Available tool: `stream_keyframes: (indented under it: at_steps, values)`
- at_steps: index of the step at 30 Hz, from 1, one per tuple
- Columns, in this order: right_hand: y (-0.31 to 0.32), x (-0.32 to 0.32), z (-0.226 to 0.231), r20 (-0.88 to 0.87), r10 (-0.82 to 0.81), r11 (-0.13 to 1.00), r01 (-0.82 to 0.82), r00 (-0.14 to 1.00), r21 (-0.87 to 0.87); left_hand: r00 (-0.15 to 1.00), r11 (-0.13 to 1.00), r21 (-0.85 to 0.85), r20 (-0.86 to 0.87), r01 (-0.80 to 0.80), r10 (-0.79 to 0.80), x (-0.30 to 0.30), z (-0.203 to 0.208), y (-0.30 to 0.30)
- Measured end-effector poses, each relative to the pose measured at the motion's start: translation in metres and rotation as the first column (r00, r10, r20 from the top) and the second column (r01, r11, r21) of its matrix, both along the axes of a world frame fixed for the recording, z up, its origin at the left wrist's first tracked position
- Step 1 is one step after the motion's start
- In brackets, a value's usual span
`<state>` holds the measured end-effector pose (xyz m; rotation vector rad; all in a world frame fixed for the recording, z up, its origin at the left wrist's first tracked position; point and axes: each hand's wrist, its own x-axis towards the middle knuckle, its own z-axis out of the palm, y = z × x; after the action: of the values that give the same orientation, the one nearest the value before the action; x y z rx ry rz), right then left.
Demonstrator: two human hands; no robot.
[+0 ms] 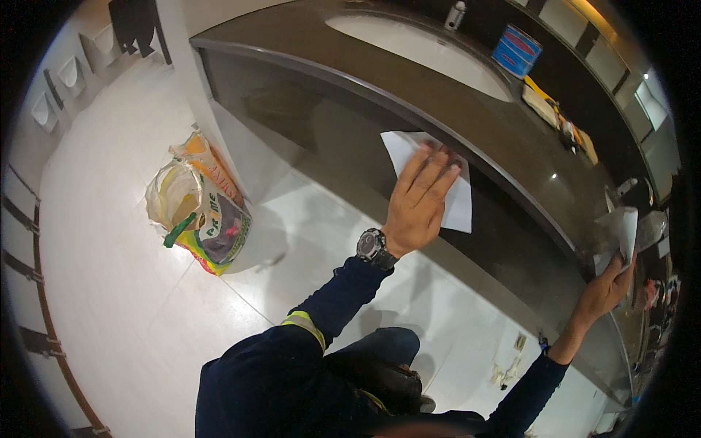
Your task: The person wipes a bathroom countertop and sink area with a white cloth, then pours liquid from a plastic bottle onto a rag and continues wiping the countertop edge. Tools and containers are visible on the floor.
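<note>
My left hand [416,208], with a black watch on its wrist, lies flat over a white sheet of paper [458,208]. Its fingers are stretched out and press the sheet against the dark front panel [314,131] under the counter's edge. Further right, my right hand [610,288] is closed on a folded white sheet [627,230] beside the countertop's edge. Clear plastic [652,228] shows next to that sheet; whether my fingers also hold it I cannot tell.
A printed sack [226,233] stands open on the pale tiled floor [131,306]. Set into the dark countertop [292,33] is a white basin [409,44]. A blue and red tin [517,51] and several tools [558,120] lie behind it. Scraps [502,376] litter the floor.
</note>
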<state>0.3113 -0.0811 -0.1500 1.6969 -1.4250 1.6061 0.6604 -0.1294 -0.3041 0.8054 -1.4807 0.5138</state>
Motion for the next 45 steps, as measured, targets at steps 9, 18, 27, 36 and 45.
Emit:
stream_keyframes:
  at_steps: [9,18,27,36,45]
  values:
    - [-0.002,-0.02,0.004,-0.076,-0.067,0.994,0.073,0.995,0.08,0.901,0.913,0.169,-0.172,-0.372,0.399,0.123,0.019,-0.038]
    - [-0.004,-0.025,0.001,-0.109,-0.07,0.997,0.073,0.992,0.023,0.806,0.875,0.162,-0.339,-0.457,0.484,0.392,0.031,-0.092]
    - [-0.005,-0.029,0.0,-0.014,-0.023,0.999,0.024,1.0,0.045,0.761,0.818,0.223,-0.301,-0.53,0.575,0.179,0.027,-0.083]
    - [-0.004,-0.02,0.005,-0.047,-0.072,0.995,0.075,0.996,0.061,0.967,0.975,0.215,-0.232,-0.056,0.107,-0.024,-0.015,0.004]
    - [-0.002,-0.01,-0.001,0.077,0.006,0.999,-0.003,0.997,-0.039,0.685,0.771,0.371,-0.36,-0.517,0.633,0.346,-0.037,-0.092]
